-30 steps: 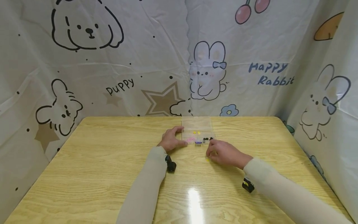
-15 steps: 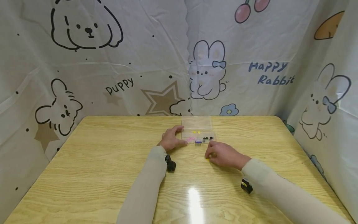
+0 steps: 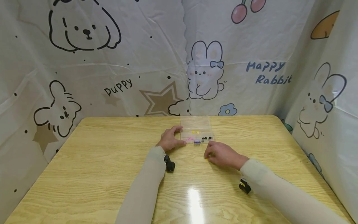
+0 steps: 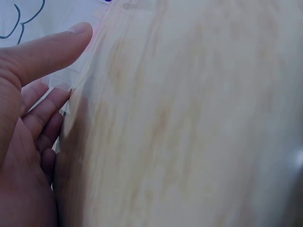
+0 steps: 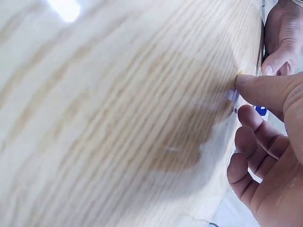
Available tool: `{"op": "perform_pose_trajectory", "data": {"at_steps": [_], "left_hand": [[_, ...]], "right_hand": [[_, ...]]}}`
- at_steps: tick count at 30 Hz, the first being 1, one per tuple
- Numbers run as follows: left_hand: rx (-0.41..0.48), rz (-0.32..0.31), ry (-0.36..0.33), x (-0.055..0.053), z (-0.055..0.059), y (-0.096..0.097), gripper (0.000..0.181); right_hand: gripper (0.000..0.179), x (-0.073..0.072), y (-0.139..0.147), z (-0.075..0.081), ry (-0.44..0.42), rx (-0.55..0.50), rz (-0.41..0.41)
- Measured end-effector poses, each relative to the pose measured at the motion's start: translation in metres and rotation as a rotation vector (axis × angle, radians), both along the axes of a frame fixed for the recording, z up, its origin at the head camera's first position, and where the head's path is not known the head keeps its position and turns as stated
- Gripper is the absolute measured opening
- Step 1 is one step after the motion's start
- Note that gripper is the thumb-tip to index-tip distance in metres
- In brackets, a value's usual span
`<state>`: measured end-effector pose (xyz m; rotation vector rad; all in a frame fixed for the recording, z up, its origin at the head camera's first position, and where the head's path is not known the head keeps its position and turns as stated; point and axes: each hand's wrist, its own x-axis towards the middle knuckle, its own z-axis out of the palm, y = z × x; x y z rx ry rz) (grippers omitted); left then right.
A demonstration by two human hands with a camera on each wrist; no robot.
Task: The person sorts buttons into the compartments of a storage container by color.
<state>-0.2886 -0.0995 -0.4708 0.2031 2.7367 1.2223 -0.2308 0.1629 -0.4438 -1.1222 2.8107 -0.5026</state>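
Note:
A clear plastic box (image 3: pixel 195 124) with compartments stands near the table's back edge, its lid raised. Inside lie small yellow pieces (image 3: pixel 193 132), pink pieces (image 3: pixel 190 138) and black pieces (image 3: pixel 206 138). Something blue (image 3: pixel 197 142) shows at the box's front edge. My left hand (image 3: pixel 169 139) holds the box at its left side, thumb at the front corner and fingers toward the back. In front of the box, my right hand (image 3: pixel 222 154) pinches a small yellow piece (image 3: pixel 207 159) at the tabletop. Its tip also shows beside the thumb in the right wrist view; its exact kind is hidden.
The wood-grain table (image 3: pixel 112 174) has a bright reflection near its front. A printed curtain (image 3: pixel 156 56) hangs behind the table and at both sides. Black wrist cameras are strapped below both sleeves.
My right hand has shifted slightly left, its fingers closing over the yellow piece, which shows less than before. My left hand stays at the box. The head view has shifted slightly.

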Motion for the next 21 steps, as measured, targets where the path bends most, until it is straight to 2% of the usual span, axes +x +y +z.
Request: {"op": "perform_pose_trajectory", "data": {"at_steps": [12, 21], "left_hand": [[0.006, -0.002, 0.003, -0.0012, -0.0021, -0.0011, 0.076], [0.014, -0.014, 0.022, -0.0018, -0.0035, -0.0017, 0.076]], "right_hand": [[0.014, -0.0029, -0.0022, 0.0014, 0.021, -0.002, -0.003], [0.012, 0.0015, -0.0006, 0.0015, 0.046, -0.014, 0.005]]}}
